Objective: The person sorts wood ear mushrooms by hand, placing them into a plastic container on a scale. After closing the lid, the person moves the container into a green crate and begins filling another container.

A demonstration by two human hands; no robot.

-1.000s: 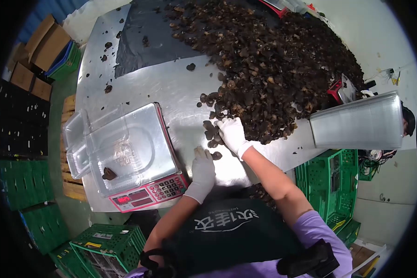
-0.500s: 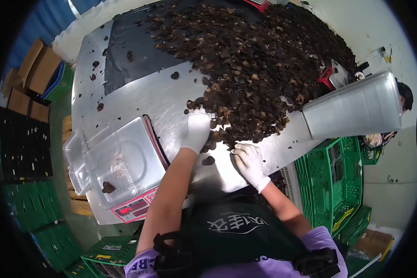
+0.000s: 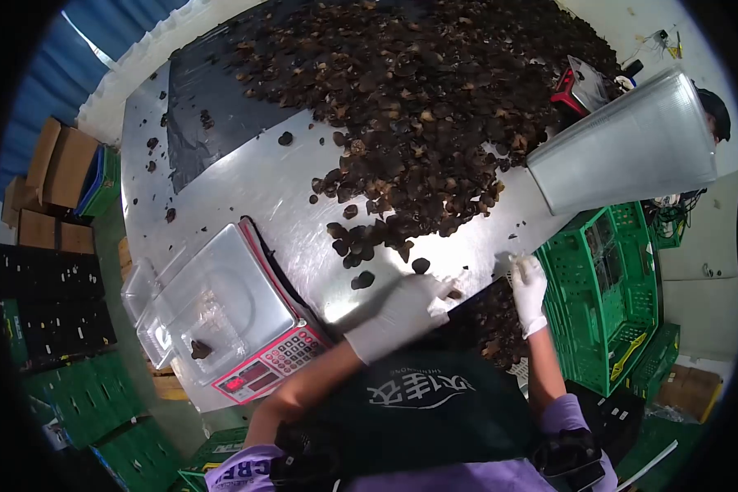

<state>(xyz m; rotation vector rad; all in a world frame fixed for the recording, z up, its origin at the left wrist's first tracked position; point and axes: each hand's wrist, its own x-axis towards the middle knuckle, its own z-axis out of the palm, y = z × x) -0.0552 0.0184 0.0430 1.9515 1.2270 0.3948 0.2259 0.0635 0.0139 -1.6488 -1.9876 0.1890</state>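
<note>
A large heap of dark brown, flat, ear-like pieces (image 3: pixel 418 107) covers the far part of the metal table (image 3: pixel 295 176). My left hand (image 3: pixel 402 316), in a white glove and blurred, is over the table's near edge, close to a few small dark pieces; what its fingers hold, if anything, is smeared. My right hand (image 3: pixel 529 287), also white-gloved, is at the table's near right edge with its fingers bent; nothing can be made out in it. Below the edge, between the hands, more dark pieces (image 3: pixel 500 320) lie in a container. Loose pieces (image 3: pixel 361 242) lie beyond my left hand.
On the left stands a scale (image 3: pixel 254 369) bearing an open clear plastic box (image 3: pixel 213 328) with one dark piece. Stacked clear containers (image 3: pixel 627 143) and a red scale (image 3: pixel 570 94) are at the right. Green crates (image 3: pixel 623 312) stand beside the table; part of another person's head (image 3: pixel 713 115) shows.
My left hand has moved from the heap's edge towards the near table edge. My right hand has moved right, to the edge. Some loose pieces lie apart from the heap, and the view has shifted.
</note>
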